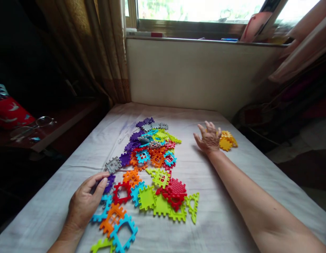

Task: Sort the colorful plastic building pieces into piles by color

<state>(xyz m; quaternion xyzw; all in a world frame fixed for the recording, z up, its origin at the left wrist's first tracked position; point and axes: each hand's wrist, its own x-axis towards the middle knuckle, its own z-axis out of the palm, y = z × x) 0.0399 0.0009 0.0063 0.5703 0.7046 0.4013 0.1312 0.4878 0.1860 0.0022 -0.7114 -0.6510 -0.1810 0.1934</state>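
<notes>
My left hand [84,201] rests at the left edge of the spread plastic interlocking tiles. Its thumb and index finger are apart, the fingertips at a purple tile [109,183] just below a grey window tile [113,164]; the other fingers are mostly hidden. On the far right, my right hand [209,137] is spread open, palm down, beside a small group of yellow tiles [225,143], partly covering them. Near my left hand lie an orange window tile [113,218], a blue frame tile [129,225] and a red frame tile [117,192].
A mixed heap of tiles [157,157] lies mid-bed on a pale sheet [210,218]. Green and red tiles [176,188] spread toward me. Glasses [44,121] and a red patterned item [10,112] are on a dark ledge at left. A curtain [110,52] and window stand behind.
</notes>
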